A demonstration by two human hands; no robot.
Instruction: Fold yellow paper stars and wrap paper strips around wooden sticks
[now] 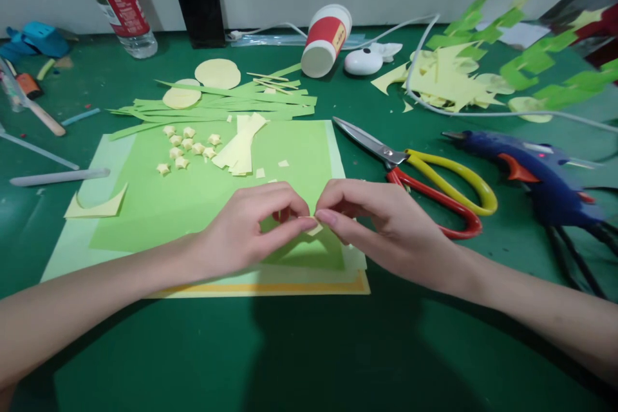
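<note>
Between the fingertips of both hands is a small folded piece of pale yellow paper [315,229], partly hidden by the thumbs. My left hand [261,222] pinches it from the left, thumb against curled fingers. From the right, my right hand [381,225] grips it in the same way, and the fingertips almost meet. Under them lies a stack of green paper sheets [193,206]. Several small folded paper stars [181,162] sit on the sheets beyond my left hand, beside crossed pale yellow paper strips [244,145]. A few tiny paper scraps [261,173] lie nearby.
Scissors [386,153] with red and yellow handles and a blue glue gun [526,161] lie at the right. Behind are green paper strips [217,103], a tipped paper cup [326,42], a cable [463,114] and a pile of yellow cutouts [449,77]. A bottle [116,0] stands back left.
</note>
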